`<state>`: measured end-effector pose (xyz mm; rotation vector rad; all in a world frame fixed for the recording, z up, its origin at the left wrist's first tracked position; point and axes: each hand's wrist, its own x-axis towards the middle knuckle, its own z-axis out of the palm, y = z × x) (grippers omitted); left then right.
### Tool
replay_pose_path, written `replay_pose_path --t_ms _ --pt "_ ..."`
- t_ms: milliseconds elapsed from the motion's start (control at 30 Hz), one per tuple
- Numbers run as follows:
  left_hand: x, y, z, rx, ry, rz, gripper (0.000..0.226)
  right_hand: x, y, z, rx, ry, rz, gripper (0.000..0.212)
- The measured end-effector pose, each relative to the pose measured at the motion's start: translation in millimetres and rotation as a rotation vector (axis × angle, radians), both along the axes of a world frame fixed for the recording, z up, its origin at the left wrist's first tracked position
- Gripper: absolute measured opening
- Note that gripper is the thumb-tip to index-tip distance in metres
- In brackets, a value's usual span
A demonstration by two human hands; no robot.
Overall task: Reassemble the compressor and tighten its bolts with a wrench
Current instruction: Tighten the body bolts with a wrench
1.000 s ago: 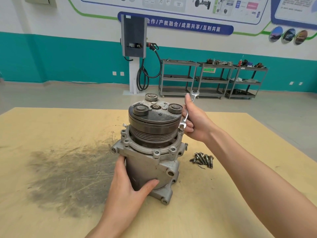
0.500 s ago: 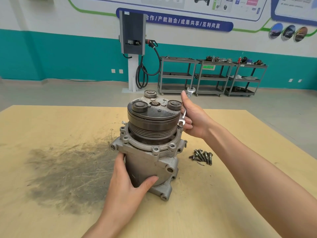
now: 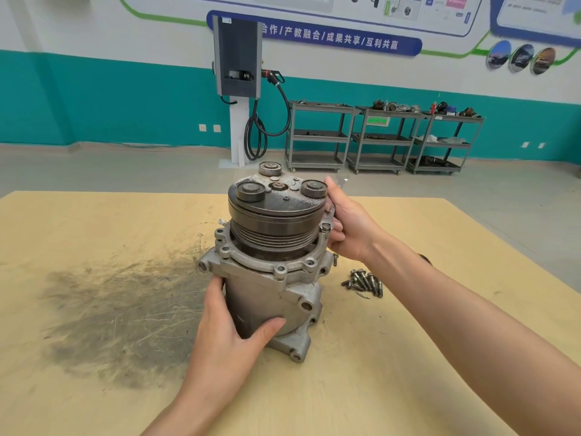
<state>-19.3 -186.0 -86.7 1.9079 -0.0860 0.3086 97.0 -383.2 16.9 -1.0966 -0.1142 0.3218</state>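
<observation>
The grey metal compressor [image 3: 270,297] stands upright on the yellow table [image 3: 94,231], its dark grooved pulley and clutch plate on top. My left hand [image 3: 229,328] grips the lower body from the front left, thumb across the casing. My right hand [image 3: 349,228] holds a small silver wrench [image 3: 328,220] against the right side of the flange, its lower end at a bolt on the rim. Most of the wrench is hidden by my fingers. A pile of several loose bolts [image 3: 363,281] lies on the table to the right of the compressor.
A dark greasy smear [image 3: 119,313] covers the table left of the compressor. One single bolt [image 3: 335,259] sits close by the flange on the right. Beyond the table are a charging post [image 3: 239,89] and grey shelf carts [image 3: 377,140] along the teal wall.
My right hand has swung the wrench in toward the pulley, so its upper end is now lower and blurred. My left hand keeps its hold on the body.
</observation>
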Motion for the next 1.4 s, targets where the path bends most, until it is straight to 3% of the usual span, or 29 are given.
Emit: replay_pose_path --t_ms 133,267,433,567,700,800,1033,1400 --pt "1.0 -0.4 -0.6 0.001 0.002 0.006 0.095 -18.6 6.9 -14.0 0.159 -0.017 -0.337 0.053" --pt "1.6 -0.2 -1.3 0.004 0.005 0.003 0.101 -37.8 8.6 -15.6 -0.018 -0.350 -0.688 0.062" --pt "2.1 0.4 -2.7 0.019 -0.005 0.016 0.104 -62.9 12.9 -22.0 -0.349 -0.767 -0.797 0.045" --pt "2.1 0.7 -3.8 0.016 -0.006 0.014 0.103 -64.0 8.6 -14.5 -0.491 -0.895 -0.780 0.053" --pt "2.9 0.7 -4.2 -0.006 -0.014 0.005 0.103 -61.2 8.4 -2.9 -0.375 -0.793 -0.764 0.050" --pt "3.1 1.1 -4.5 -0.012 -0.019 -0.002 0.101 -49.7 5.1 7.9 -0.241 -0.546 -0.730 0.059" --pt "2.5 0.6 -2.3 -0.030 -0.017 -0.013 0.094 -25.2 -8.9 7.0 -0.081 -0.081 -0.371 0.055" --pt "2.0 0.1 -2.2 -0.055 -0.019 -0.024 0.093 -13.5 -6.6 3.5 -0.068 -0.122 -0.242 0.063"
